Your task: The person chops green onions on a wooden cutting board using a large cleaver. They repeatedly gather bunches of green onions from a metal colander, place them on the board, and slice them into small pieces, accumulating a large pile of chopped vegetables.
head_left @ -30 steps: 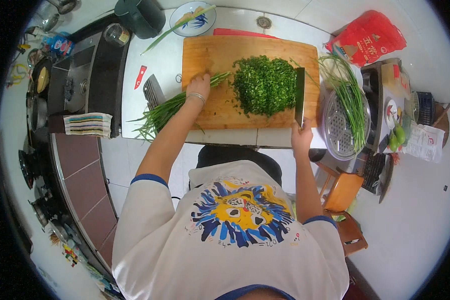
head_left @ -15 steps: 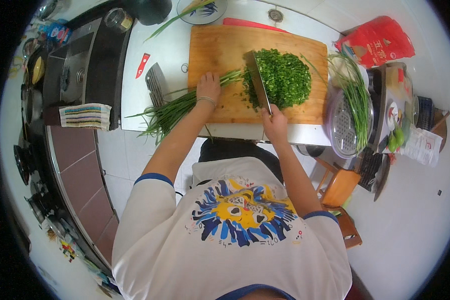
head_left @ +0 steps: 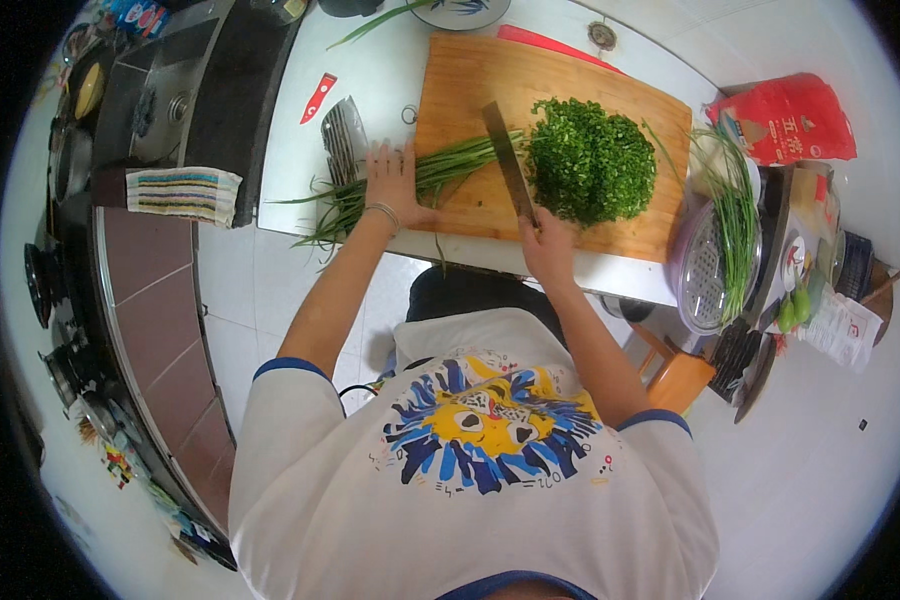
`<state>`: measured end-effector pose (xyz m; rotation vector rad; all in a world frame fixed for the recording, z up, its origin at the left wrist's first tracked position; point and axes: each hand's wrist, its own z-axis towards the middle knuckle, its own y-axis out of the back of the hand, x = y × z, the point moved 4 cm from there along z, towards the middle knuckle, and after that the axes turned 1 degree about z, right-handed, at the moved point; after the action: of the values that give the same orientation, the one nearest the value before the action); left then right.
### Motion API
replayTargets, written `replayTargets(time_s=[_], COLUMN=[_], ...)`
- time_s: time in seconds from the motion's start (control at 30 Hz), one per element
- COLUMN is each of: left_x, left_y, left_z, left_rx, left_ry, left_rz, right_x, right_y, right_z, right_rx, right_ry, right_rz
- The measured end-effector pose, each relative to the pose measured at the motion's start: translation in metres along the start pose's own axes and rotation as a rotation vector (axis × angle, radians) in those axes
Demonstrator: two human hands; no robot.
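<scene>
My left hand (head_left: 392,188) lies with its fingers spread over a bunch of long green chives (head_left: 460,162), at the left edge of the wooden cutting board (head_left: 470,80). The chives' cut ends point right, and their other ends hang past the board to the left. In my right hand (head_left: 548,246) is the handle of a kitchen knife (head_left: 510,162). Its blade stands between the cut ends and a heap of finely chopped chives (head_left: 592,162) on the board's right half.
Left of the board lie a slotted metal piece (head_left: 344,140) and a red-handled tool (head_left: 318,98). A plate (head_left: 462,12) sits behind it. To the right are a colander (head_left: 705,270) with more chives across it and a red bag (head_left: 792,120). The sink (head_left: 160,110) is far left.
My left hand has slid left along the bunch, and its fingers have spread. The knife has moved off the chopped heap to its left side. The whole view has shifted a little.
</scene>
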<state>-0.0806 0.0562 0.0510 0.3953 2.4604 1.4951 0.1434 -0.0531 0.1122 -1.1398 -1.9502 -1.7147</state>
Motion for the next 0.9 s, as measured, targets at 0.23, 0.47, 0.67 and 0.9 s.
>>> replayTargets(time_s=[0.23,0.47,0.67,0.9], left_x=[-0.009,0.004,0.0,-0.007], left_y=[-0.009,-0.036,-0.042,-0.042], left_z=[-0.009,0.001,0.001,-0.001], left_rx=[0.032,-0.118,-0.298,-0.36], left_ry=[0.033,-0.039,-0.05,-0.068], left_rz=[-0.126,-0.139,-0.088,-0.006], right_x=[0.022,0.033,0.027,0.037], right_y=[-0.025,-0.036,-0.069,-0.084], right_z=[-0.001,-0.005,-0.006,0.001], right_rx=[0.1,0.152,0.209,0.284], right_ry=[-0.033,-0.062,0.001,-0.105], right_rz=[0.063,0.051,-0.067,-0.23])
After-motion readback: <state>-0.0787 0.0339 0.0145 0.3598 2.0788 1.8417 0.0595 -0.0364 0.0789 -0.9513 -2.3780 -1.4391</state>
